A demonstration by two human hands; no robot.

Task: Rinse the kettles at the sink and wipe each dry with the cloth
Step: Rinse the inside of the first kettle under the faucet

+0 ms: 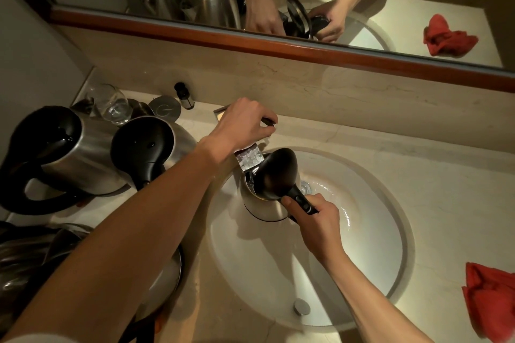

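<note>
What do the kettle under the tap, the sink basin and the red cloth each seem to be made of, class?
Kettle: shiny metal body, likely stainless steel, mirroring the light; glossy black lid and handle, probably plastic.
Sink basin: glossy white, probably ceramic, with bright highlights.
Red cloth: soft fabric, matte and crumpled into folds.

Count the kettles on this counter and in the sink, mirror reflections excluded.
4 at least: one in the sink under the tap, two standing on the counter at left, one partly hidden under the left forearm. More may be hidden bottom left.
</note>
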